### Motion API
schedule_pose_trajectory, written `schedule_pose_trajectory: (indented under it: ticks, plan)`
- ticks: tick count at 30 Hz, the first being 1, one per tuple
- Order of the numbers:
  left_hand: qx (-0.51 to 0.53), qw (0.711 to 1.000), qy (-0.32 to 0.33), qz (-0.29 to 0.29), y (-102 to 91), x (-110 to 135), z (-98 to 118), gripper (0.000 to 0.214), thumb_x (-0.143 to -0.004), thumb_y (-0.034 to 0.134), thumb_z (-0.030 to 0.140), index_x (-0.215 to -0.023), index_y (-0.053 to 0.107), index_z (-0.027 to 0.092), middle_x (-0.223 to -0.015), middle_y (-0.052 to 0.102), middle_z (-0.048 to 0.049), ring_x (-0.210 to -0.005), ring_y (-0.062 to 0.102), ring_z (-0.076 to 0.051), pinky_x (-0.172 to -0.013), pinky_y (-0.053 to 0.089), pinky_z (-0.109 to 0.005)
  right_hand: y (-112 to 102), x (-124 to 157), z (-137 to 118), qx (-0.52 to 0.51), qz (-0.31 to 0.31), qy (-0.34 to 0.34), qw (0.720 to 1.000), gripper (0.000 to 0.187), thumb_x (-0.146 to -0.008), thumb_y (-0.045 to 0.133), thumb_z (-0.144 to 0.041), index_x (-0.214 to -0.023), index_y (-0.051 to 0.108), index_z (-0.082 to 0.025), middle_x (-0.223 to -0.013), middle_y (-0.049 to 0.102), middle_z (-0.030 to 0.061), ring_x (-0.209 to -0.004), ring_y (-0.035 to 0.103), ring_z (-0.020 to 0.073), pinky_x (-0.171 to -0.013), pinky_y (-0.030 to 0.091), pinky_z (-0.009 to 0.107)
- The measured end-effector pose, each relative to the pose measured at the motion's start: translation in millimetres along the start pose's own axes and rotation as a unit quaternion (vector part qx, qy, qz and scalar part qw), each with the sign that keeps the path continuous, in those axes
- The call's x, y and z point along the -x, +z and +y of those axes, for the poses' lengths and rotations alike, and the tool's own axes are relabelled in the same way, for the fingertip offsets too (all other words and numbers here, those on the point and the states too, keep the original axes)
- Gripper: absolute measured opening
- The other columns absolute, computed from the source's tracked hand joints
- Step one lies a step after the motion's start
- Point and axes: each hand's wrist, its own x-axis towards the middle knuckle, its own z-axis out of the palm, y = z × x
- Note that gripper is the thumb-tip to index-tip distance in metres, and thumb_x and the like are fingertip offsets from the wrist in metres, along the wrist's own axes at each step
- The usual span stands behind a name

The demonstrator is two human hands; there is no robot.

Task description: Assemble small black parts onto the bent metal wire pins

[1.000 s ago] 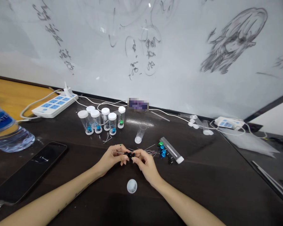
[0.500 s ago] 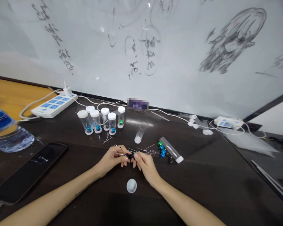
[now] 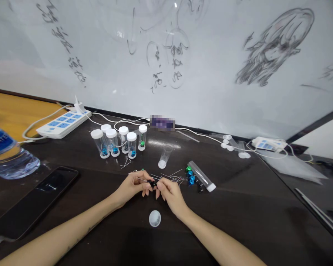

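My left hand (image 3: 134, 186) pinches a small black part (image 3: 151, 183) with a thin metal rod (image 3: 142, 180) sticking out to its left. Fingertips of my right hand (image 3: 169, 192) close on the right side of the same part, so both hands meet on it just above the table. Its exact kind is too small to make out. Behind my hands lies a loose bunch of thin metal rods (image 3: 173, 178). A round translucent white cap (image 3: 154, 218) rests on the table in front of them. Beyond, an open clear tube (image 3: 165, 157) stands on a white base.
Several capped clear tubes (image 3: 131, 142) with blue, green or dark parts stand back left. Blue parts (image 3: 191, 177) lie beside a clear tube (image 3: 201, 175) at right. A phone (image 3: 36, 203), water bottle (image 3: 11, 153) and power strip (image 3: 63, 123) occupy the left; white caps (image 3: 226, 142) lie back right.
Both hands stay nearly in place on the black part. My left fingers have shifted slightly, and the rod now shows at a steeper tilt.
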Motion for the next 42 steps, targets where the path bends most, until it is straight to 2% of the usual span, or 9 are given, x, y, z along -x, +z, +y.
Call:
schedule_pose_trajectory:
  ticks: [3,7,10,20,24,31,36,39,42]
  plan:
    - [0.000,1.000,-0.002,-0.009,-0.2,-0.2,-0.5,0.020,-0.077,0.071,0.028,-0.089,0.064,0.013,-0.068,0.068,-0.0028,-0.051,0.057,-0.011,-0.049,0.044,-0.022,0.0,0.4,-0.6,0.002,-0.009,0.001,1.000,0.044,-0.097,0.044,-0.040,-0.062,0.057,-0.017,-0.051,0.053,-0.0025,-0.047,0.044,0.0108,-0.052,0.033,0.023]
    - [0.001,1.000,0.000,0.004,-0.6,-0.4,-0.6,0.018,-0.077,0.071,0.027,-0.088,0.064,0.013,-0.063,0.066,-0.0009,-0.050,0.055,-0.010,-0.049,0.043,-0.021,1.1,-0.7,-1.6,-0.001,0.019,0.004,1.000,0.019,-0.085,0.065,-0.036,-0.079,0.059,-0.019,-0.063,0.054,-0.0045,-0.051,0.043,0.0100,-0.051,0.032,0.022]
    - [-0.007,1.000,-0.004,0.005,-0.5,-0.1,-0.2,0.017,-0.077,0.071,0.026,-0.086,0.065,0.013,-0.059,0.063,0.0010,-0.050,0.054,-0.010,-0.050,0.043,-0.021,1.9,-1.5,-2.0,-0.013,0.036,0.009,0.999,0.019,-0.077,0.073,-0.029,-0.083,0.058,-0.020,-0.064,0.050,-0.0068,-0.050,0.040,0.0091,-0.050,0.030,0.021]
    - [-0.002,1.000,-0.010,0.007,0.1,-0.7,-0.7,0.019,-0.076,0.073,0.027,-0.086,0.065,0.013,-0.059,0.061,0.0017,-0.050,0.055,-0.010,-0.049,0.045,-0.021,2.7,-1.3,1.8,-0.016,0.040,0.010,0.999,0.018,-0.076,0.074,-0.024,-0.083,0.057,-0.019,-0.064,0.048,-0.0074,-0.051,0.039,0.0083,-0.050,0.029,0.020]
    - [-0.001,1.000,-0.013,0.006,0.0,-1.4,-0.3,0.018,-0.077,0.072,0.027,-0.085,0.065,0.013,-0.060,0.064,0.0002,-0.049,0.056,-0.010,-0.048,0.045,-0.021,1.7,-1.1,2.2,-0.009,0.023,0.005,1.000,0.014,-0.083,0.068,-0.028,-0.079,0.058,-0.018,-0.062,0.051,-0.0057,-0.053,0.041,0.0097,-0.052,0.031,0.021]
    - [0.010,1.000,-0.015,-0.007,0.2,-0.6,-0.5,0.017,-0.076,0.073,0.025,-0.085,0.065,0.013,-0.066,0.069,-0.0025,-0.052,0.059,-0.011,-0.048,0.046,-0.020,-0.7,-0.3,-1.0,-0.004,-0.009,0.002,1.000,0.036,-0.096,0.047,-0.034,-0.065,0.057,-0.017,-0.051,0.053,-0.0034,-0.048,0.042,0.0101,-0.052,0.031,0.023]
    - [0.007,1.000,-0.012,0.006,0.6,-0.1,0.3,0.017,-0.075,0.074,0.024,-0.085,0.066,0.012,-0.061,0.066,-0.0005,-0.052,0.058,-0.010,-0.048,0.046,-0.020,0.7,-1.1,2.6,-0.020,0.010,0.006,1.000,0.014,-0.085,0.065,-0.027,-0.078,0.056,-0.019,-0.061,0.052,-0.0057,-0.051,0.043,0.0098,-0.052,0.032,0.021]
    - [0.006,1.000,-0.014,0.007,0.4,-0.3,-0.1,0.017,-0.074,0.074,0.024,-0.085,0.067,0.012,-0.058,0.063,0.0009,-0.051,0.057,-0.010,-0.048,0.047,-0.020,1.7,-1.1,5.4,-0.044,0.027,0.008,0.999,0.023,-0.076,0.075,-0.024,-0.085,0.054,-0.020,-0.066,0.050,-0.0068,-0.054,0.044,0.0097,-0.052,0.032,0.021]
    - [0.010,1.000,-0.014,0.005,-0.1,-0.6,-1.2,0.017,-0.075,0.074,0.024,-0.085,0.067,0.012,-0.059,0.065,0.0003,-0.050,0.057,-0.010,-0.047,0.046,-0.020,1.5,-0.7,5.5,-0.050,0.015,0.008,0.999,0.020,-0.079,0.072,-0.028,-0.082,0.054,-0.020,-0.063,0.051,-0.0065,-0.053,0.042,0.0097,-0.052,0.031,0.021]
